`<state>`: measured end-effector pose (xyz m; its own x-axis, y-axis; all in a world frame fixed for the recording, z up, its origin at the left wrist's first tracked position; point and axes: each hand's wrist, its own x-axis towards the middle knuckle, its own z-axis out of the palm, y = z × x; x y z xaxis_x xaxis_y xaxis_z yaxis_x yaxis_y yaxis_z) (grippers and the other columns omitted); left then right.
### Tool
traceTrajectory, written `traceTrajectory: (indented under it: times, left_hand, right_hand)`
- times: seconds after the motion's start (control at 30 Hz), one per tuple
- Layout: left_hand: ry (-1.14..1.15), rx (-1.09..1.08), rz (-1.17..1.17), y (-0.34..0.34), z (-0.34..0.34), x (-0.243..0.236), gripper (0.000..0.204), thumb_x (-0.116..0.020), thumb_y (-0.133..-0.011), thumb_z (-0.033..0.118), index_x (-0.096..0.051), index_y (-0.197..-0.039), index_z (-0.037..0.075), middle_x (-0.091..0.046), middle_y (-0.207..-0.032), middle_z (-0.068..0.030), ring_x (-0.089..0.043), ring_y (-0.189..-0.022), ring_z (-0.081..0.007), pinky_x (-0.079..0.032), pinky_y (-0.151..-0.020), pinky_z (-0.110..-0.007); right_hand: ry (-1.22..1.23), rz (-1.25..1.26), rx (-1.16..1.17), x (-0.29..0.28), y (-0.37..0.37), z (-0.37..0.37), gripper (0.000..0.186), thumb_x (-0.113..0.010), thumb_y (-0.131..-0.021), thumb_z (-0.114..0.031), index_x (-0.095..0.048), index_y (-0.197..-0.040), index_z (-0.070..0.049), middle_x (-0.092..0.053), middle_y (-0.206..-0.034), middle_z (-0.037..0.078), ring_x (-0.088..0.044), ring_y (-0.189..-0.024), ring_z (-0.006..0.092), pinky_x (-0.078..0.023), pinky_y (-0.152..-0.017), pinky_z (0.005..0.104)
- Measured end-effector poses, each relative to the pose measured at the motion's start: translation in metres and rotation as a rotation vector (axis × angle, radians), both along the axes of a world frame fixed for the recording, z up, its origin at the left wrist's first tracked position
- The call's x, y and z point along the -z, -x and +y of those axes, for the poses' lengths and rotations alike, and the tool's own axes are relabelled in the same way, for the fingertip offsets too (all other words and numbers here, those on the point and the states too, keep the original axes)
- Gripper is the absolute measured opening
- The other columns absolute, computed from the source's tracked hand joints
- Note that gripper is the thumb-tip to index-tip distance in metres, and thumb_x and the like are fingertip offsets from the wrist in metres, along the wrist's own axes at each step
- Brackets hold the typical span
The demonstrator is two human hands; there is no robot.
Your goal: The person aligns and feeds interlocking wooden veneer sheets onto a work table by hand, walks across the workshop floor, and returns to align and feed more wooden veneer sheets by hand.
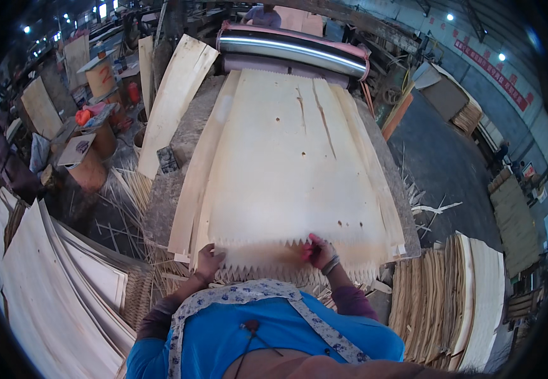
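A large pale wood veneer sheet with knots, long splits and a saw-toothed near edge lies on top of other veneer sheets. Its far end reaches a shiny metal roller. At the sheet's near left corner, my left hand is closed on the edge, its fingertips partly hidden. My right hand pinches the toothed edge right of the middle; something red or pink covers its fingertips. Between my hands the edge stands a little above a lower sheet, whose teeth point toward me.
Curved veneer sheets lean at the near left. A thick veneer stack stands at the near right. Beyond the table's left side are a tall veneer strip, round wooden drums and scraps. Another person is behind the roller.
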<state>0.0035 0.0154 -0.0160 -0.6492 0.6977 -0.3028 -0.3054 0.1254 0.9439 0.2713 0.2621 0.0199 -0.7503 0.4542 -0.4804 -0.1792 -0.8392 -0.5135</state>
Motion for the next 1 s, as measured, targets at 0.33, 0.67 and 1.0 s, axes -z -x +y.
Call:
traceTrajectory:
  times: [0.33, 0.67, 1.0]
  left_hand:
    - [0.031, -0.074, 0.065, 0.013, 0.007, 0.010, 0.026, -0.059, -0.074, -0.001, -0.054, -0.099, -0.004, -0.063, -0.084, -0.0101, -0.060, -0.067, -0.0157, -0.049, -0.059, -0.025]
    - [0.072, -0.044, -0.010, 0.018, -0.004, 0.024, 0.017, -0.062, -0.074, 0.003, -0.055, -0.089, 0.000, -0.061, -0.076, -0.0061, -0.059, -0.060, -0.0133, -0.049, -0.049, -0.027]
    - [-0.007, -0.056, -0.098, 0.014, -0.003, 0.023, 0.014, -0.063, -0.075, 0.003, -0.055, -0.086, 0.000, -0.061, -0.072, -0.0059, -0.058, -0.057, -0.0118, -0.046, -0.046, -0.024]
  right_hand:
    - [-0.035, 0.022, 0.085, -0.008, 0.007, -0.005, 0.017, -0.062, -0.079, -0.029, -0.055, -0.082, -0.014, -0.059, -0.068, 0.009, -0.050, -0.054, 0.0188, -0.043, -0.053, 0.0338]
    - [-0.036, -0.016, -0.054, 0.032, 0.000, -0.019, 0.022, -0.062, -0.080, -0.031, -0.056, -0.085, -0.010, -0.058, -0.076, 0.008, -0.049, -0.059, 0.0170, -0.041, -0.056, 0.0298]
    - [-0.047, -0.046, -0.015, 0.036, -0.004, -0.017, 0.021, -0.063, -0.079, -0.033, -0.056, -0.082, -0.013, -0.064, -0.073, 0.012, -0.058, -0.053, 0.0208, -0.048, -0.055, 0.0361]
